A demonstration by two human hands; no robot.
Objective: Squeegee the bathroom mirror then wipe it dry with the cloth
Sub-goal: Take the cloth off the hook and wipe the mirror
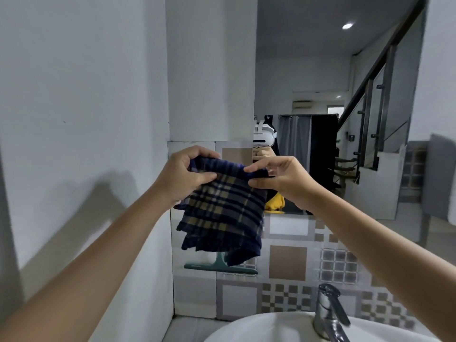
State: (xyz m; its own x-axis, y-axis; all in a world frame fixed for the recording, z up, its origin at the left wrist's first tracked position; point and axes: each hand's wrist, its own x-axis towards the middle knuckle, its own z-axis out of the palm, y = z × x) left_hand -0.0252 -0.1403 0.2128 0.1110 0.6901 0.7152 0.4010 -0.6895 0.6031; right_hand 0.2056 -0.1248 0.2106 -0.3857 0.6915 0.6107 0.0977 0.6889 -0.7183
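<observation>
Plaid terry in navy and tan, the cloth (222, 208) hung in front of the tiled wall (287, 262), pinched along its top edge so the rest could drop free, likely to shake it open or refold it into a pad for wiping. At the left, the left hand (183, 175) was clenched on the bunched upper corner, thumb pressing the fabric against the curled fingers. Below the cloth's hem, the teal squeegee (220, 266) sat against the tiles with its blade level, out of both hands, which suggested the scraping pass was finished. Further right, the right hand (278, 177) gripped the opposite corner between thumb and forefinger. Behind it rose the mirror (320, 70), within reach, not yet touched by the cloth. Low at the right stood the chrome tap (329, 312) over the white basin (259, 327).
</observation>
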